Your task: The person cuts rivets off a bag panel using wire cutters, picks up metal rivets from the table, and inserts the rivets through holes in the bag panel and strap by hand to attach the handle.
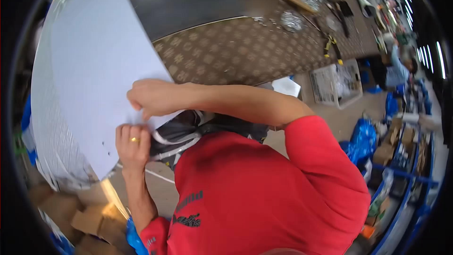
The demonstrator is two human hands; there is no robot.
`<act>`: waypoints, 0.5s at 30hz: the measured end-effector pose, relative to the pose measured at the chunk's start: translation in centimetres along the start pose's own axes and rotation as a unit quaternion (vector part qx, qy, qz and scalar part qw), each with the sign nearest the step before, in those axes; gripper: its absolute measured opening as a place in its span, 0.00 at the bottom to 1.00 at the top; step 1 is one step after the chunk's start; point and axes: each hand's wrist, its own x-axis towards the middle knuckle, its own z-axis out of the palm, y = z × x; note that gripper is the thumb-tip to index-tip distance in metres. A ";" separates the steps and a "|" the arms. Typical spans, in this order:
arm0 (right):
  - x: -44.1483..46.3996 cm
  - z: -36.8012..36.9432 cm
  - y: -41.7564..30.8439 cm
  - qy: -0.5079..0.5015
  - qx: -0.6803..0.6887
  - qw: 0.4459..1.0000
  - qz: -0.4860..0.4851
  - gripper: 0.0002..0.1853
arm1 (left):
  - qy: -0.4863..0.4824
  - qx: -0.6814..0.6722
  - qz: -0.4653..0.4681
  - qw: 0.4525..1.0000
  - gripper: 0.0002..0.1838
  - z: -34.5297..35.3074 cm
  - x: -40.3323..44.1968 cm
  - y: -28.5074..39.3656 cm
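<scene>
In the head view, the right hand [153,97] and the ringed left hand [133,147] meet over the near edge of the white sheet [101,61], which lies on the left side of the counter [222,49]; the fingers of both are curled, but blur hides whether either grip is pressed together or pinching anything. Two dark specks [106,148] lie left of the left hand, and yellow-and-black-handled pliers [333,50] rest on the right part of the counter.
</scene>
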 end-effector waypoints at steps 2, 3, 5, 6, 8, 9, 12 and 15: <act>-1.7 -1.9 -1.4 0.078 0.099 0.992 -0.011 0.12 | -0.006 0.036 -0.145 0.989 0.15 0.3 -0.5 0.0; -2.2 -3.2 -1.7 0.110 0.147 0.983 -0.027 0.12 | 0.000 0.039 -0.138 0.990 0.15 0.3 0.2 -0.2; -6.1 -7.7 -1.0 0.220 0.128 0.967 0.006 0.10 | -0.011 0.037 -0.140 0.989 0.19 -0.1 1.7 0.2; -8.3 -10.1 0.0 0.280 0.060 0.958 0.030 0.11 | -0.017 0.035 -0.143 0.989 0.21 -0.2 2.1 0.4; -13.4 -13.8 3.6 0.389 -0.007 0.912 0.132 0.08 | -0.025 0.035 -0.140 0.989 0.22 0.1 1.8 0.5; -15.9 -15.3 5.9 0.432 -0.088 0.880 0.178 0.08 | -0.036 0.033 -0.135 0.990 0.24 0.2 1.5 0.5; -21.8 -18.0 11.6 0.375 -0.353 0.800 0.308 0.08 | -0.046 0.033 -0.138 0.989 0.25 0.7 0.9 0.8; -22.9 -18.1 12.4 0.349 -0.450 0.772 0.282 0.06 | -0.047 0.038 -0.149 0.987 0.26 1.0 0.9 0.9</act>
